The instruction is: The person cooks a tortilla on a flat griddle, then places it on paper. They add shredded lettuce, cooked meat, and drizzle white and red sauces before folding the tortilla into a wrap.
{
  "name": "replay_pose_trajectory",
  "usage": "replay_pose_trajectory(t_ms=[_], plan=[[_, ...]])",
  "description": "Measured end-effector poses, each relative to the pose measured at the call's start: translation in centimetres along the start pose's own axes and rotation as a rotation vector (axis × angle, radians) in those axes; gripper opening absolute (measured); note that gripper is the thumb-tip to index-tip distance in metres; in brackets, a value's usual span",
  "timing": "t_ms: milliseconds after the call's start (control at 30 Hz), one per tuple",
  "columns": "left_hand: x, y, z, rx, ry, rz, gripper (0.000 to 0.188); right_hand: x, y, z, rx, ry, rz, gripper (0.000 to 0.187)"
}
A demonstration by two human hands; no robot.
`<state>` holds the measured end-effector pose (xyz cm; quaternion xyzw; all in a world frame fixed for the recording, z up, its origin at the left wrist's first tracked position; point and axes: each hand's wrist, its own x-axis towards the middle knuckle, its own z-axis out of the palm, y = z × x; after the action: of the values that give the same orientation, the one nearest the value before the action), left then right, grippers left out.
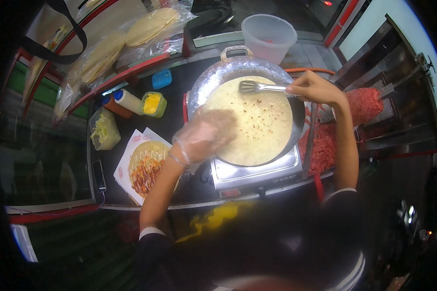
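Note:
A large pale flatbread [262,126] with brown spots lies in a wide, round metal pan [206,82]. My right hand [315,88] is closed on the handle of a slotted metal spatula [250,87], whose head is over the far part of the bread. At the bread's left edge is my left hand [204,131], in a clear plastic glove; motion smears its fingers, and whether they touch the bread is unclear. Left of that wrist, a filled flatbread [148,167] with white sauce, chopped vegetables and browned pieces lies open on white paper [124,167].
The pan sits over a silver stove [257,172]. Shredded reddish meat [323,148] lies to its right, near a meat spit [366,104]. At left stand sauce bottles [128,102], a tub of yellow food [153,104], a shredded-greens container [105,130] and a phone [99,175]. Behind is a translucent bucket [268,36].

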<state>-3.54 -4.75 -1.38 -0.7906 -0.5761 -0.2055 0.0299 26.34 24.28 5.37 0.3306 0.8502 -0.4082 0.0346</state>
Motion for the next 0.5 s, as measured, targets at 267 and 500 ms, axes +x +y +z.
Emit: replay_pose_trajectory(t_ms=[267, 500], plan=[[-2.0, -5.0, -8.3, -0.327, 0.641, -0.487, 0.026, -2.4, -6.3, -5.7, -0.053, -0.044, -0.654, 0.039], [1.0, -4.4, -8.5, -0.245, 0.409, -0.254, 0.026, -10.9, -9.8, -9.6, -0.827, 0.487, -0.368, 0.045]])
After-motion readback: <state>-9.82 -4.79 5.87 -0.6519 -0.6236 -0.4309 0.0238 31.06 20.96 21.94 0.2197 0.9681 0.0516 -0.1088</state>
